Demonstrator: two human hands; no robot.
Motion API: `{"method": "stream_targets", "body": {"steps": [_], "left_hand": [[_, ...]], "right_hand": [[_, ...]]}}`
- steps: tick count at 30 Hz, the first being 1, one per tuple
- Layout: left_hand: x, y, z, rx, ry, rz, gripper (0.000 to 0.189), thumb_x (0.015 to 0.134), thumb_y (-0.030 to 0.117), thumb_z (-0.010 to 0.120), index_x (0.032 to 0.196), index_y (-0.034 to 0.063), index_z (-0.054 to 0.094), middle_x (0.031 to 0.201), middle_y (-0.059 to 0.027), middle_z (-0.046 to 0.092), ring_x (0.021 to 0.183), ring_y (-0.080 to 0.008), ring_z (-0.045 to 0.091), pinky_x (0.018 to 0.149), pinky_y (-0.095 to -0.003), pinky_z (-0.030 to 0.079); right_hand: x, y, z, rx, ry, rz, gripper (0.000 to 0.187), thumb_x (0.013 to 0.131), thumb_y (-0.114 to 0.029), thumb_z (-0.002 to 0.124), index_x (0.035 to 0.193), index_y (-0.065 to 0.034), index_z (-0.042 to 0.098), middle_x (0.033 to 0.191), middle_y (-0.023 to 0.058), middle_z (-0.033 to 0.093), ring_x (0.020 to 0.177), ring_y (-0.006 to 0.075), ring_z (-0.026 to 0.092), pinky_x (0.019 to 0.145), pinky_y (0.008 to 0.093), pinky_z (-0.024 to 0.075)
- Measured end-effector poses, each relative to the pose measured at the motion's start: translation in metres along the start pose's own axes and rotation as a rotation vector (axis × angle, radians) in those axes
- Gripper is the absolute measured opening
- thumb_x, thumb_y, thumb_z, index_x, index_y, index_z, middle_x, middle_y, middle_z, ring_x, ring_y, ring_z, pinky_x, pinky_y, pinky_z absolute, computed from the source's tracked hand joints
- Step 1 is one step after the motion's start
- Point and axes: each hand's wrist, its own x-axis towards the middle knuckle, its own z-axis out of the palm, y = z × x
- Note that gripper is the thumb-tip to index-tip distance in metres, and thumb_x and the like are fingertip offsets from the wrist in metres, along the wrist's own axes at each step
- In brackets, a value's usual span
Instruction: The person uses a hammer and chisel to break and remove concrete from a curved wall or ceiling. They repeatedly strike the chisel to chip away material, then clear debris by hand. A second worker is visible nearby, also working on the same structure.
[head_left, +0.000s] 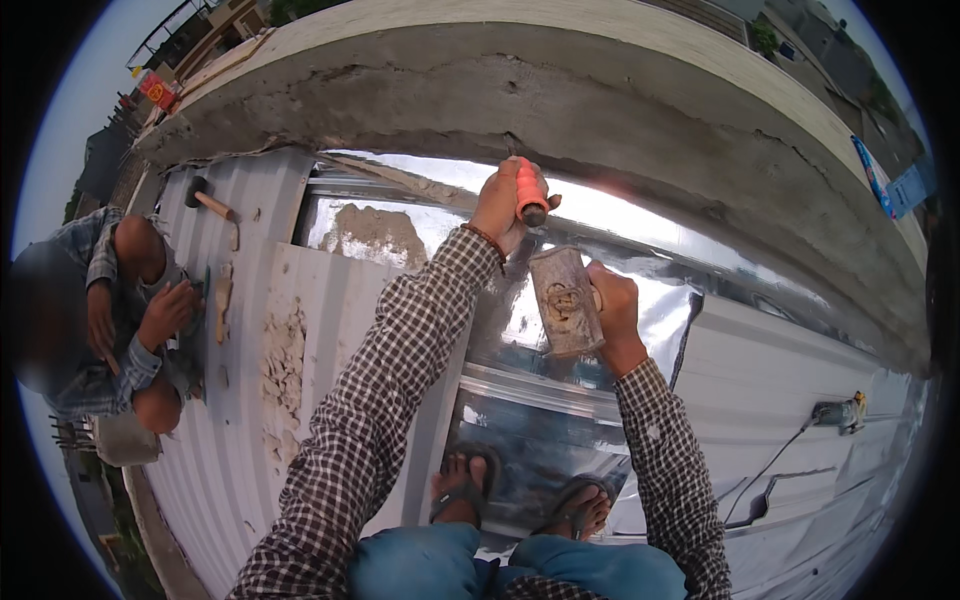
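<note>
My left hand (499, 199) grips a chisel by its ribbed orange hand guard (529, 187). The chisel's thin metal end reaches the lower edge of a grey cement-plastered parapet (480, 82). A heavy hammer is in my right hand (616, 304), its worn, blocky head (568, 301) raised below and to the right of the chisel's struck end, apart from it. My fingers hide most of the hammer's handle. Shiny foil-like sheeting (517, 322) lies under both hands and around my sandalled feet (461, 480).
A co-worker (112, 322) squats at left, near a black-headed mallet (197, 193) and a wooden-handled brush (223, 300). Mortar rubble (282, 375) lies on ribbed metal sheets (360, 322). Sandy debris (379, 232) lies farther up. A corded angle grinder (840, 414) rests at right.
</note>
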Motion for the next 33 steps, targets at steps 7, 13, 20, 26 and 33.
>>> {"method": "stream_targets", "body": {"steps": [7, 13, 20, 26, 33], "left_hand": [[-0.015, 0.010, -0.012, -0.043, 0.117, 0.013, 0.028, 0.106, 0.029, 0.038, 0.104, 0.0021, 0.047, 0.078, -0.0073, 0.053, 0.068, -0.0175, 0.056, 0.092, -0.0434, 0.057], [0.003, -0.005, 0.022, -0.124, 0.176, -0.011, 0.028, 0.105, 0.030, 0.039, 0.103, 0.0034, 0.048, 0.081, -0.0084, 0.055, 0.071, -0.0199, 0.059, 0.085, -0.0459, 0.059], [0.001, 0.001, 0.008, -0.102, 0.157, -0.004, 0.026, 0.104, 0.030, 0.039, 0.101, 0.0054, 0.047, 0.081, -0.0079, 0.055, 0.077, -0.0209, 0.061, 0.077, -0.0427, 0.059], [0.001, 0.001, 0.038, -0.113, 0.143, -0.011, 0.025, 0.105, 0.029, 0.038, 0.101, 0.0045, 0.046, 0.082, -0.0072, 0.051, 0.074, -0.0182, 0.056, 0.087, -0.0451, 0.057], [0.002, 0.006, 0.002, -0.119, 0.103, 0.020, 0.025, 0.105, 0.028, 0.038, 0.101, 0.0046, 0.046, 0.082, -0.0081, 0.053, 0.074, -0.0179, 0.057, 0.088, -0.0444, 0.057]], "right_hand": [[-0.015, -0.059, -0.008, 0.144, 0.087, -0.050, 0.019, 0.081, -0.013, 0.072, 0.070, -0.0046, 0.059, 0.059, 0.0088, 0.057, 0.052, 0.0261, 0.060, 0.051, 0.0356, 0.0488], [-0.011, -0.027, -0.003, 0.001, 0.279, -0.173, 0.019, 0.085, -0.016, 0.071, 0.075, -0.0037, 0.061, 0.060, 0.0104, 0.058, 0.055, 0.0274, 0.063, 0.052, 0.0379, 0.0501], [-0.032, -0.030, 0.008, -0.019, 0.014, 0.149, 0.016, 0.090, -0.018, 0.065, 0.088, -0.0027, 0.066, 0.068, 0.0131, 0.065, 0.064, 0.0314, 0.066, 0.061, 0.0370, 0.0524], [-0.038, 0.016, 0.007, 0.404, 0.114, 0.292, 0.025, 0.094, -0.023, 0.062, 0.089, 0.0006, 0.055, 0.074, 0.0108, 0.062, 0.068, 0.0228, 0.063, 0.063, 0.0339, 0.0525], [-0.002, -0.048, 0.002, 0.112, 0.078, 0.255, 0.022, 0.086, -0.015, 0.072, 0.100, 0.0012, 0.068, 0.086, 0.0108, 0.072, 0.077, 0.0226, 0.072, 0.071, 0.0319, 0.0564]]}}
